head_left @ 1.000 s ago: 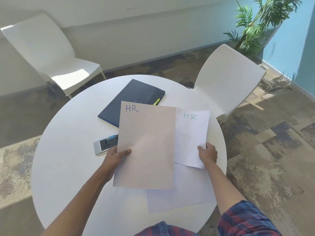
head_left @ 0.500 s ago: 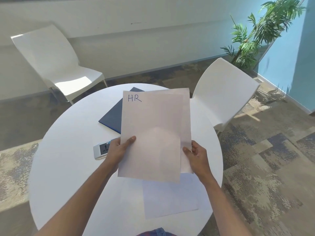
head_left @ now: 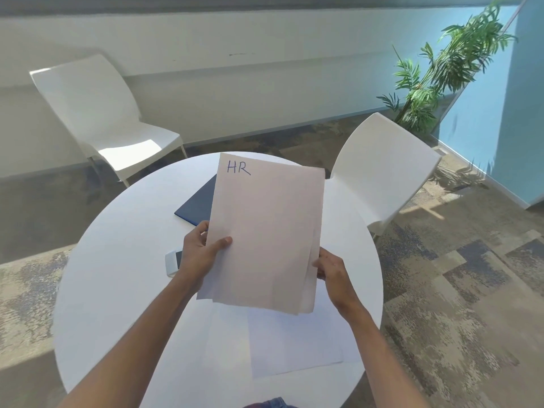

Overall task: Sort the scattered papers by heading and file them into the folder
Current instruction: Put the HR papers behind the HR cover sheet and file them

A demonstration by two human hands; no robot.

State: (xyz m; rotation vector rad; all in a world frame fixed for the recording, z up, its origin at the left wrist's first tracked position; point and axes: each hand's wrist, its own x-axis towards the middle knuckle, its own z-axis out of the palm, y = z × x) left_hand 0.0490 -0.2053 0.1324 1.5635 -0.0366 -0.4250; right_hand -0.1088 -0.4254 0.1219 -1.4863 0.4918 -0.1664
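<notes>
I hold a small stack of papers [head_left: 268, 231] upright above the round white table [head_left: 117, 290]; the front sheet is headed "HR" in blue ink. My left hand [head_left: 200, 254] grips the stack's left edge with the thumb on the front. My right hand [head_left: 331, 267] grips its lower right edge. The dark blue folder [head_left: 197, 207] lies shut on the table behind the stack, mostly hidden by it. More white paper [head_left: 294, 346] lies flat on the table below the stack, near me.
A white phone [head_left: 172, 262] lies on the table beside my left wrist. Two white chairs stand beyond the table, one far left [head_left: 100, 119], one right [head_left: 382, 175]. A green plant [head_left: 432, 75] stands at the blue wall.
The second HR sheet, held apart to the right a second ago, now lies behind the first. Both hands have lifted the joined stack up and squared its edges.
</notes>
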